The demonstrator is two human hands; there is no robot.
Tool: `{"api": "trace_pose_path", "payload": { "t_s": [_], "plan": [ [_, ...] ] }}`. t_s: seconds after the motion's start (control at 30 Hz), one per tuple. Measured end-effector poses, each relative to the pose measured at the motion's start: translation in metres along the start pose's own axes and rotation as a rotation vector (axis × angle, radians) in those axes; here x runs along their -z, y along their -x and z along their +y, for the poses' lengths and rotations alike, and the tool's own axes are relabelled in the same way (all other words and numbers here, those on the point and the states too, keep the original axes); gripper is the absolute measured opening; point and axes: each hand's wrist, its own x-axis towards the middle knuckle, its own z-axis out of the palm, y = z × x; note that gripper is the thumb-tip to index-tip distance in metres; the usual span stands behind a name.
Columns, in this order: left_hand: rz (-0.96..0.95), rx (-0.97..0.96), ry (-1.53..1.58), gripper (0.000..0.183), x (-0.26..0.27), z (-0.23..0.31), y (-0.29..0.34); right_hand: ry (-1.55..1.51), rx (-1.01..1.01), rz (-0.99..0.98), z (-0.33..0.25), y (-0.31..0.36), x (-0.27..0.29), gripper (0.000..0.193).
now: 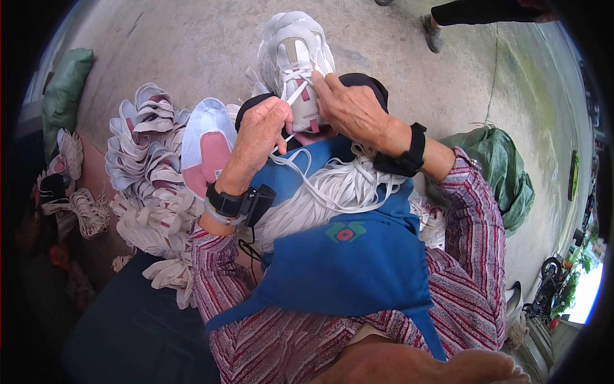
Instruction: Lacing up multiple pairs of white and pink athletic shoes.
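A white and grey sneaker [295, 48] with dark pink details rests between my knees, toe pointing away from me. A white shoelace [295, 96] runs through its upper eyelets. My left hand [261, 131] is closed on the lace at the left of the shoe's tongue, and a loose end trails below it. At the right side of the lacing, my right hand [355, 107] is closed with thumb and index finger pinching the lace. A thick bundle of white laces [339, 189] lies across my lap on the blue apron [345, 269].
On my left are a heap of white and pink shoe parts [153, 173] and a pale blue and pink sole-shaped piece [217, 153]. Green sacks [489, 166] stand at both sides. Another person's foot [432, 33] is at the far right. Bundled laces [89, 211] lie far left.
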Motion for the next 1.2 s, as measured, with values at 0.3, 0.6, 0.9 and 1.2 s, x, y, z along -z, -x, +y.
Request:
{"api": "trace_pose_path", "payload": {
  "t_s": [0.3,0.6,0.9,1.2],
  "plan": [
    [-0.214,0.003,-0.318,0.034,-0.033,0.024,0.037,-0.117,0.05,0.128,0.025,0.004,0.032,0.025],
    [-0.518,0.098,-0.154,0.037,-0.077,0.032,0.057,-2.102,-0.705,-0.447,-0.038,0.01,0.042,0.038],
    [0.136,-0.506,0.342,0.028,0.099,0.021,0.129,-1.739,-0.682,-0.138,0.055,0.026,0.036,0.024],
    [0.662,-0.899,0.885,0.012,0.259,0.02,0.257,-1.566,-0.936,0.082,0.106,0.035,-0.012,0.015]
  ]
}}
